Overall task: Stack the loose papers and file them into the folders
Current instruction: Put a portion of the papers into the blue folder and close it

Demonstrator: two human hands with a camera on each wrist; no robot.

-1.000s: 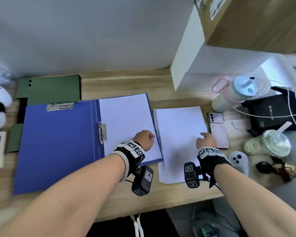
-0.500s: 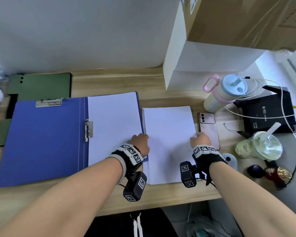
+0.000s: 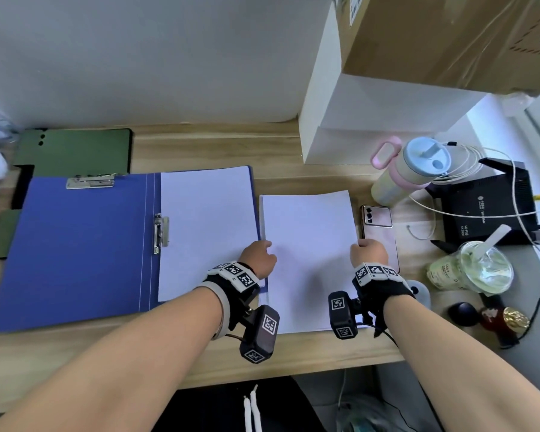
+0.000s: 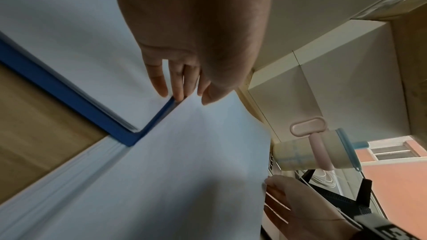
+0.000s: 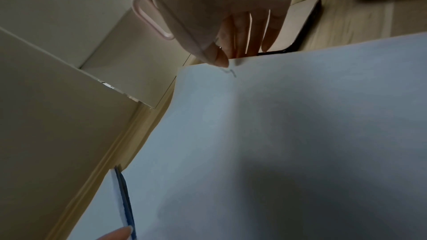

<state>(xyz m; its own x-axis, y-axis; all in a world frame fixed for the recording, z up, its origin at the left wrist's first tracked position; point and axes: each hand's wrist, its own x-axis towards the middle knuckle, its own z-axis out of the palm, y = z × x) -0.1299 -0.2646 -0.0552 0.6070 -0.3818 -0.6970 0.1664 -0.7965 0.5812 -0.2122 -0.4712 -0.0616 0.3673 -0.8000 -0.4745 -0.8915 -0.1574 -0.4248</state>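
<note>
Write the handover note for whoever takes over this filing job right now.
Left hand pinches the left edge of the stack of loose white paper, thumb on top.
Right hand pinches its right edge.
The stack lies on the wooden desk, right of the open blue folder, which already holds white sheets.
Done: papers stacked.
Left: file the stack into a folder.

Left hand [image 4: 196, 34] pinching one edge of the paper stack [image 4: 173, 171], thumb on top, right beside the blue folder [image 4: 69, 94]; right hand [image 4: 300, 207] holds the stack's opposite edge.
</note>
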